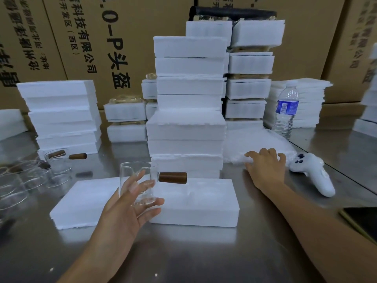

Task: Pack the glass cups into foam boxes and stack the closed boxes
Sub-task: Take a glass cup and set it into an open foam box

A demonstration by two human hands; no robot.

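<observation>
A steel table [204,252] fronts a wall of cardboard cartons [122,37]. Loose cups [30,176] crowd its left edge. The left hand [130,211] grips the glass cup [138,180] mouth up over the open foam box [204,209], its wooden handle [173,177] roughly level, pointing right. Bare table lies before the box; the tall stack [187,119] stands just behind. The right hand [265,168], fingers spread, rests on crinkled wrap [255,144] beside a white controller [314,176].

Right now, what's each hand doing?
Left hand: fingers holding the glass cup.
Right hand: open, at the white foam wrap.
</observation>
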